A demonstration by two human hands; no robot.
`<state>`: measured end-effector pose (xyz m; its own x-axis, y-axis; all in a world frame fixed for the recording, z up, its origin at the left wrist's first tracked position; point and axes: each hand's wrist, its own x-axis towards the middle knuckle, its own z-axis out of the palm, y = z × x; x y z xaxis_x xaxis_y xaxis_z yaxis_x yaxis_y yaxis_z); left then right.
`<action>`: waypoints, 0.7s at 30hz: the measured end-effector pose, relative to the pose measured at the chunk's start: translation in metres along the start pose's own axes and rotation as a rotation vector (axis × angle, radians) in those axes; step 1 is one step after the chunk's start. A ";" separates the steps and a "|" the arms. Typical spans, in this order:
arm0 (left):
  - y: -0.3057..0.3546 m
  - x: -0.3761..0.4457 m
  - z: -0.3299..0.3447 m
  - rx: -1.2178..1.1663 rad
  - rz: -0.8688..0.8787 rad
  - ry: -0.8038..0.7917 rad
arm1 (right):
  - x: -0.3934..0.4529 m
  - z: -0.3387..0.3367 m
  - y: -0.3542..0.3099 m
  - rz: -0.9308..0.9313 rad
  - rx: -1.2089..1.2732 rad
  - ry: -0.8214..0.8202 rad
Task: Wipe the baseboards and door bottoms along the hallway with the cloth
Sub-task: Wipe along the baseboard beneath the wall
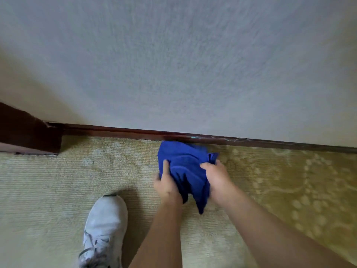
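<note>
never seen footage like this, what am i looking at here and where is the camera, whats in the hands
There is no machine here: a person is working with bare hands. The single picture comes from a wide-angle camera worn on the person's head, looking forward and down, which is why the arms reach in from the bottom edge.

The left hand and the right hand both have a grip on a crumpled deep blue cloth, fingers curled into it. The cloth's top edge sits at the dark brown wooden baseboard that runs along the foot of the pale textured wall. Below is a beige patterned carpet, with the person's white laced sneaker standing on it. A dark brown door frame corner shows at the left.
</note>
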<state>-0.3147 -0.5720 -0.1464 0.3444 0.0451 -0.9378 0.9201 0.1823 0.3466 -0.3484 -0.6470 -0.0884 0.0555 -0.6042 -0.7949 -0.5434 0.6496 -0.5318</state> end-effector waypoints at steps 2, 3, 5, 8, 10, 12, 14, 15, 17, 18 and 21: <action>-0.008 -0.014 0.019 0.041 0.026 -0.063 | 0.014 -0.026 -0.005 0.110 0.132 0.108; -0.015 -0.016 0.028 0.079 0.023 -0.071 | 0.021 -0.030 -0.004 0.139 0.169 0.117; -0.027 -0.023 0.043 0.036 0.002 -0.034 | 0.051 -0.032 0.018 0.146 0.208 0.086; -0.037 -0.002 0.061 0.072 0.133 -0.011 | 0.087 -0.020 0.035 0.072 0.262 0.057; -0.033 0.016 0.065 0.100 0.236 -0.028 | 0.096 -0.005 0.022 -0.039 0.245 0.056; -0.030 0.025 0.053 0.077 0.298 -0.003 | 0.097 0.009 0.019 -0.030 0.217 -0.046; -0.028 0.021 0.037 0.101 0.394 0.158 | 0.077 0.016 0.022 0.056 0.213 -0.159; -0.023 0.014 0.035 0.125 0.475 0.217 | 0.068 0.013 0.018 0.077 0.236 -0.195; -0.003 -0.005 0.057 0.169 0.615 0.242 | 0.063 0.003 -0.004 0.079 0.295 -0.247; 0.007 -0.011 0.070 0.244 0.634 0.240 | 0.068 -0.003 -0.015 0.075 0.324 -0.247; 0.009 -0.021 0.098 0.590 0.681 0.163 | 0.085 -0.041 -0.038 0.060 0.351 -0.142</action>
<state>-0.2959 -0.6675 -0.1214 0.8580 0.1055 -0.5028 0.4897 -0.4635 0.7384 -0.3573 -0.7416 -0.1240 0.1618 -0.5063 -0.8470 -0.2303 0.8153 -0.5313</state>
